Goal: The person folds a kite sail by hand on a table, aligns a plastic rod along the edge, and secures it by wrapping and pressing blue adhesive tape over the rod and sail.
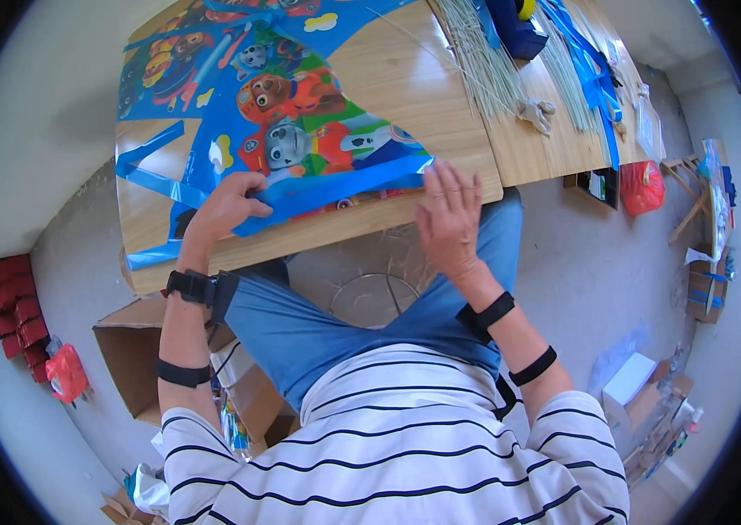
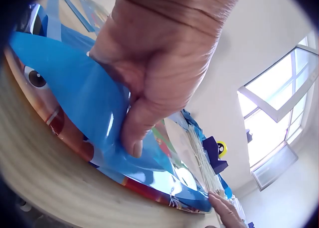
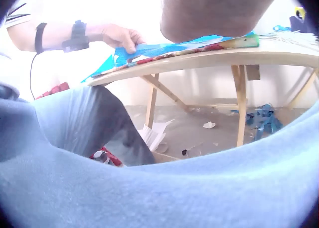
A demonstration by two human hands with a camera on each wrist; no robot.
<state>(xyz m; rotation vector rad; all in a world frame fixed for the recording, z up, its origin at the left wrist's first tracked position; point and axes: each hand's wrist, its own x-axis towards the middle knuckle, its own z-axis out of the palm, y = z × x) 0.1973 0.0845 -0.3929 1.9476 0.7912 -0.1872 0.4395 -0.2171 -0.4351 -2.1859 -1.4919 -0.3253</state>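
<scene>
A glossy printed sheet with cartoon characters (image 1: 283, 96) lies on the wooden table. Along its near edge runs a blue strip (image 1: 344, 184), bulging up in the left wrist view (image 2: 84, 93). The left hand (image 1: 228, 208) pinches the blue strip near its left end; in the left wrist view the thumb of this hand (image 2: 159, 58) lies on the blue film. At the strip's right end, the right hand (image 1: 451, 219) rests with fingers extended on the strip and table edge. Mostly the wrist of the right hand (image 3: 214, 13) shows in the right wrist view, its fingers hidden.
Blue strips (image 1: 156, 179) lie on the table's left part. At the back right are pale thin sticks (image 1: 484, 70), a dark blue holder (image 1: 515, 31) and a crumpled glove-like item (image 1: 537, 114). A cardboard box (image 1: 129, 350) stands on the floor below left.
</scene>
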